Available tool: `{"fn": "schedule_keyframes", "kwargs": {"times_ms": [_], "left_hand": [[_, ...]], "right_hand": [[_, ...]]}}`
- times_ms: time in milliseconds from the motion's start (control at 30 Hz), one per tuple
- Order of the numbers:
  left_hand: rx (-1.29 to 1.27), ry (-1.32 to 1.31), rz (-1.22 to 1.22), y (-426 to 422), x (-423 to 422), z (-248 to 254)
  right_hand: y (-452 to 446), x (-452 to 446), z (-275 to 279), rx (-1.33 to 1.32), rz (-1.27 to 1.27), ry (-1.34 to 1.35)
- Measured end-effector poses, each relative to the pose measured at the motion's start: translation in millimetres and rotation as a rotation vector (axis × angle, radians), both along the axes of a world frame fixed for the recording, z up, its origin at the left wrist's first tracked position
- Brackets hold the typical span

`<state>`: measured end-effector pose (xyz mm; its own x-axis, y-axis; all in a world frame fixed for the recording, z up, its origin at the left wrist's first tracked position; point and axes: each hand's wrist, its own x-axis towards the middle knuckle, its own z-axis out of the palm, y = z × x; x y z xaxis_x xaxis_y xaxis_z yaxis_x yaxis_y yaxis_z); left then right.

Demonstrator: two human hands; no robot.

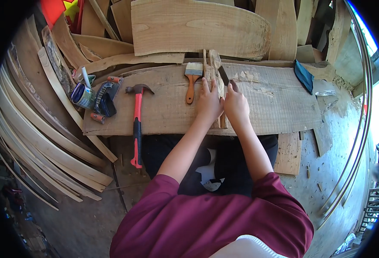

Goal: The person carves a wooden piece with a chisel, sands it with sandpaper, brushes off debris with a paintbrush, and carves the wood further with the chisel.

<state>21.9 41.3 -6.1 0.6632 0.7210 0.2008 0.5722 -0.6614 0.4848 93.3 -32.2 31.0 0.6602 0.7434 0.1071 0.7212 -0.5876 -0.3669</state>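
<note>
My left hand [209, 102] presses down on a narrow, rough-edged piece of wood [214, 64], its fingers lying along the wood and the thumb towards my other hand. Closed around a flat, dark-bladed tool [224, 75], my right hand [236, 104] is just right of that wood. The blade points away from me and leans left against the wood's side; most of its handle is hidden in my fist. Left of the wood lies a paintbrush [190, 88] with a wooden handle and pale bristles.
A claw hammer [137, 122] overhangs the near edge of the plank worktop [279, 101]. Left of it are a dark blue tool with orange ends [106, 99] and a can [81, 95]. A teal cloth [304, 77] lies right. Curved wood strips [47, 146] and boards [198, 28] surround the worktop.
</note>
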Motion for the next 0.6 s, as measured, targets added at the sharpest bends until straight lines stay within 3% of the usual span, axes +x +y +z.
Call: {"fn": "schedule_keyframes", "kwargs": {"times_ms": [367,600], "left_hand": [[0.036,-0.058,-0.001,0.1,1.1,-5.7],[0.018,-0.045,0.039,0.9,3.2,-5.7]], "right_hand": [[30.4,20.7,-19.5,0.122,-0.007,-0.076],[-12.6,2.5,-17.5,0.165,-0.025,0.079]]}}
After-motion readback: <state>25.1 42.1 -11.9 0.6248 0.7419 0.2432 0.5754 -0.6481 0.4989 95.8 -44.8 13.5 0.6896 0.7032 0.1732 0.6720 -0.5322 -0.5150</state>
